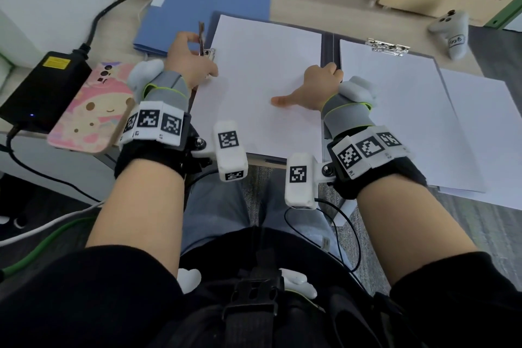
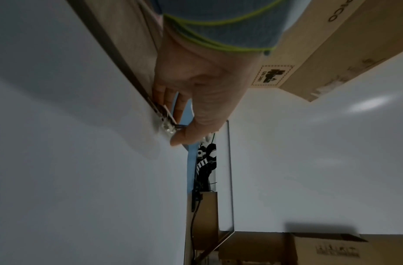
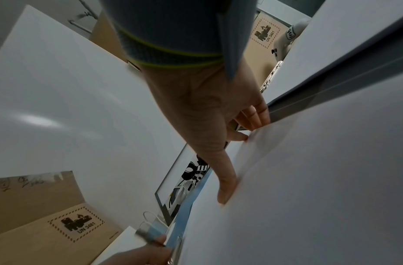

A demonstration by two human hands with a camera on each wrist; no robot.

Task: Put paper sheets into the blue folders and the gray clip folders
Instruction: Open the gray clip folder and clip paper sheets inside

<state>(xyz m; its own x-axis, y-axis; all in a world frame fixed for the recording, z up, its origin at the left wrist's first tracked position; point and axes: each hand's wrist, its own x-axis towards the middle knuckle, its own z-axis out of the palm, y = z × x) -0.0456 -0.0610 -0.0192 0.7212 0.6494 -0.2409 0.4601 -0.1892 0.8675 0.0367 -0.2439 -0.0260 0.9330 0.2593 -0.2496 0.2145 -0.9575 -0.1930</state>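
Two hands are on one sheet (image 1: 262,85) lying on the left panel of the open gray folder (image 1: 329,45), which sits at the desk's (image 1: 118,8) near edge. Your left hand (image 1: 192,63) is curled round the side clip (image 1: 204,44) at the sheet's left edge; its lever stands upright, so you appear to be holding the clip's mouth open. Your right hand (image 1: 316,85) has its fingers folded over the sheet's right edge near the folder's spine, thumb stretched flat on the paper. In the right wrist view those fingers (image 3: 252,118) seem to nip the edge, which lifts slightly there.

Single sheets like this are light, limp and slick. It will likely buckle if you push from one point, and skate on the smooth panel if you press too lightly. Keep the thumb flat as a brake and steer from the edge, not the middle. The clip looks stiff and sprung; hold the lever firmly, since a slip could snap it onto the paper crooked or onto a finger.

More paper is clamped under the top clip (image 1: 387,46) on the right panel, with loose sheets (image 1: 480,135) towards the desk's right edge. The blue folder (image 1: 209,3) lies closed at the far edge, behind your left hand.
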